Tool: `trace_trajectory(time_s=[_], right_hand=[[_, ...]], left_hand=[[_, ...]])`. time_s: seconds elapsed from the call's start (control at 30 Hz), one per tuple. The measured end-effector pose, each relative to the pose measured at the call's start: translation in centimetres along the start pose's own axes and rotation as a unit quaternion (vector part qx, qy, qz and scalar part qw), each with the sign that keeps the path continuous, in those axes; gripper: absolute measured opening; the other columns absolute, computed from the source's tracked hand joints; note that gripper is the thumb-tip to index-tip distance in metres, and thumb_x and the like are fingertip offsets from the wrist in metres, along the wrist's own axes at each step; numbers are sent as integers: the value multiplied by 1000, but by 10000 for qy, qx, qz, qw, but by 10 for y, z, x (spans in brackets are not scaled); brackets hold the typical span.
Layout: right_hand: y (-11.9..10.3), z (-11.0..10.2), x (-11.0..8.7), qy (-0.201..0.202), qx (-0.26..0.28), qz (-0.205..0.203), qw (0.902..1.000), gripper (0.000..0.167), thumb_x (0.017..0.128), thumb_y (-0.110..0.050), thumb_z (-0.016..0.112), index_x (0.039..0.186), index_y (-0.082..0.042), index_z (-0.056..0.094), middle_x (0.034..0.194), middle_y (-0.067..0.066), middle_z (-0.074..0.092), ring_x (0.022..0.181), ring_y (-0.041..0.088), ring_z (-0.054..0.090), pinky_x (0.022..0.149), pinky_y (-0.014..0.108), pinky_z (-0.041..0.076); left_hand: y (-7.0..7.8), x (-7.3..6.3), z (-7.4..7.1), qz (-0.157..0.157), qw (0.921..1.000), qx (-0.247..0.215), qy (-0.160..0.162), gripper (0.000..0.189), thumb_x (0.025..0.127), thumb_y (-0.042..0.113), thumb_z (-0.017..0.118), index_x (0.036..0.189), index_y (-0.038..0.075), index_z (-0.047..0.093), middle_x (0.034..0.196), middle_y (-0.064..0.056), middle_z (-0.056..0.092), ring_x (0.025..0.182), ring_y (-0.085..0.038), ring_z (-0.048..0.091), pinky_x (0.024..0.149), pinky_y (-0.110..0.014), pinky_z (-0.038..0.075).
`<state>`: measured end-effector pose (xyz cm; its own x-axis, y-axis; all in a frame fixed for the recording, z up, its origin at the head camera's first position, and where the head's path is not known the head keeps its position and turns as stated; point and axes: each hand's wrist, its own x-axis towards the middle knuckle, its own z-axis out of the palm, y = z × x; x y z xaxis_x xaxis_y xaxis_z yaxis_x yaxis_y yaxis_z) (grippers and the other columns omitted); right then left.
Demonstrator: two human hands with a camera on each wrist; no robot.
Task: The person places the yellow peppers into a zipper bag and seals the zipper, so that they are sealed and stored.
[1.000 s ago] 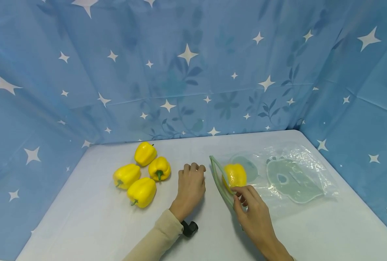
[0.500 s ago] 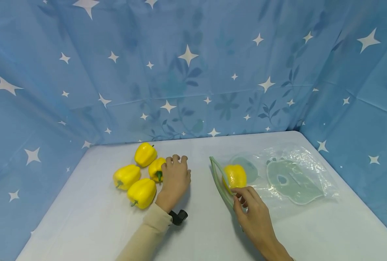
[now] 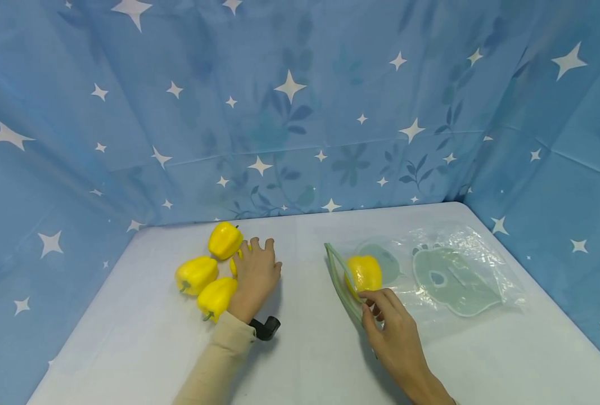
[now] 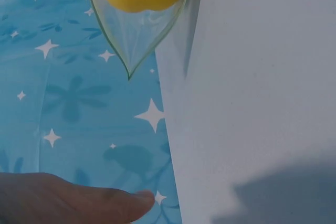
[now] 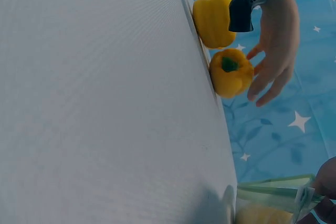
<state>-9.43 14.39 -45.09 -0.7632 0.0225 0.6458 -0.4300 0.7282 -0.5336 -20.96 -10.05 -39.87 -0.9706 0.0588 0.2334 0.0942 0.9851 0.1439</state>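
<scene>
My left hand (image 3: 254,275) reaches over a yellow bell pepper (image 3: 233,266) and hides most of it, fingers spread. The right wrist view has the left fingers right beside that pepper (image 5: 231,82), which lies with its green stem showing. My right hand (image 3: 393,332) pinches the green rim of a clear plastic bag (image 3: 461,281) with a pale green leaf-shaped print. The bag's mouth gapes toward the left. Just inside the mouth sits another yellow bell pepper (image 3: 366,274), also visible in the left wrist view through the pointed opening (image 4: 129,72).
More bell peppers lie around the left hand: one behind (image 3: 225,241), one at the far left (image 3: 196,274) and one in front (image 3: 216,299). The white table (image 3: 143,349) ends at a blue star-patterned curtain (image 3: 279,124) at the back and sides.
My left hand has moved left from the middle of the table to over the nearest pepper, its fingers spreading. The right hand stays at the bag's rim.
</scene>
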Motion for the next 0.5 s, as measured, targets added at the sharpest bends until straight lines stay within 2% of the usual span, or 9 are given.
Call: trace_trajectory(time_s=[0.3,0.5], right_hand=[[2,1,-1,14,-7,-10,10000,35,80,14,76,106,-8,74,92,-6,63,76,1,54,61,23,54],[1,0,0,-28,-8,1,10000,35,80,14,76,107,-8,74,93,-5,63,76,1,54,63,22,55]], left_hand=[[-8,-1,0,-410,9981,72,-453,60,91,27,81,137,-2,55,135,-34,52,129,-52,45,103,-65,42],[-10,2,2,-538,9964,94,-652,41,91,8,72,128,-3,56,131,-32,49,129,-53,42,103,-66,42]])
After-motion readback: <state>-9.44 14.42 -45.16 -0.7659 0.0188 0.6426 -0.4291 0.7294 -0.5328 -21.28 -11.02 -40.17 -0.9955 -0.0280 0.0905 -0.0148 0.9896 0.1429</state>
